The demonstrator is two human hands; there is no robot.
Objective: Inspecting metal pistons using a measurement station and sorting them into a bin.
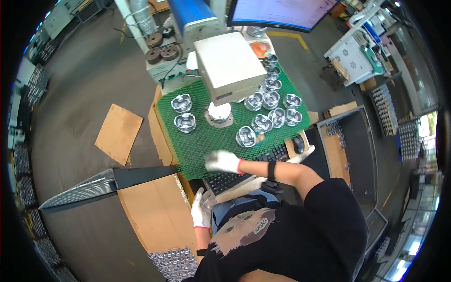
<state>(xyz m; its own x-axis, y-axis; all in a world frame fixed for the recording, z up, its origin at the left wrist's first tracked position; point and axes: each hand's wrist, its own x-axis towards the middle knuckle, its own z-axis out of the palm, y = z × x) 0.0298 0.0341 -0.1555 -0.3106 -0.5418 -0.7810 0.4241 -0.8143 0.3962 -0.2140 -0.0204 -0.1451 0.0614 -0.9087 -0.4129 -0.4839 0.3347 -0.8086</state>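
Note:
My right hand (222, 161), in a white knit glove with a red cuff, is over the green mesh mat (188, 152), just beyond the keyboard (226, 182). Motion smears its fingers, so their pose and any held thing cannot be made out. Lower and to the left, my gloved left hand (202, 207) is beside the keyboard's near left end. Its thumb stands apart from its greyish fingers, and no held thing shows. Nearest my right hand is a silvery metal piston (245, 137). Another piston (219, 112) sits on a round base under the white box-shaped machine head (230, 66).
Several pistons (277, 117) crowd the mat's right side; two (185, 122) stand at its left. A monitor (282, 11) rises behind. A mouse (299, 144) lies right of the keyboard. Cardboard (157, 207) and rows of pistons (174, 263) are at lower left, a grey bin (361, 155) at right.

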